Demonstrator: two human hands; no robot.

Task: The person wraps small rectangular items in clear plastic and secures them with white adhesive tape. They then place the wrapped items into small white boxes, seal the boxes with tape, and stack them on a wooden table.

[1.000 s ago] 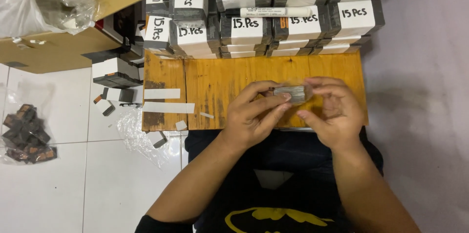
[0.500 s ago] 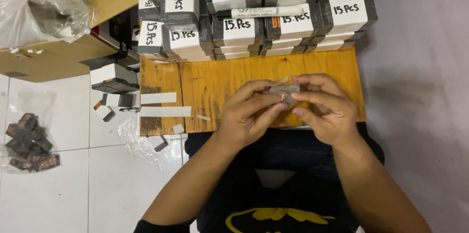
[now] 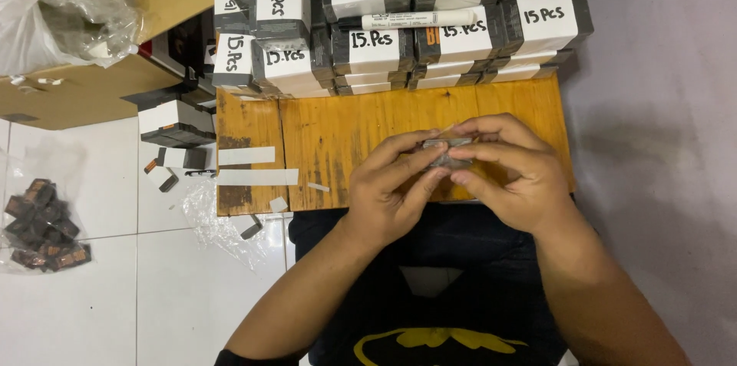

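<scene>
Left hand (image 3: pixel 399 189) and right hand (image 3: pixel 510 174) over wooden board (image 3: pixel 338 136), tiled floor (image 3: pixel 100 289).

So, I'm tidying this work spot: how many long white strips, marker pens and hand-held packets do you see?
long white paper strips on the wooden board: 2
white marker pen on the stacked boxes: 1
small grey packet, held by left hand and right hand: 1
Total: 4
</scene>
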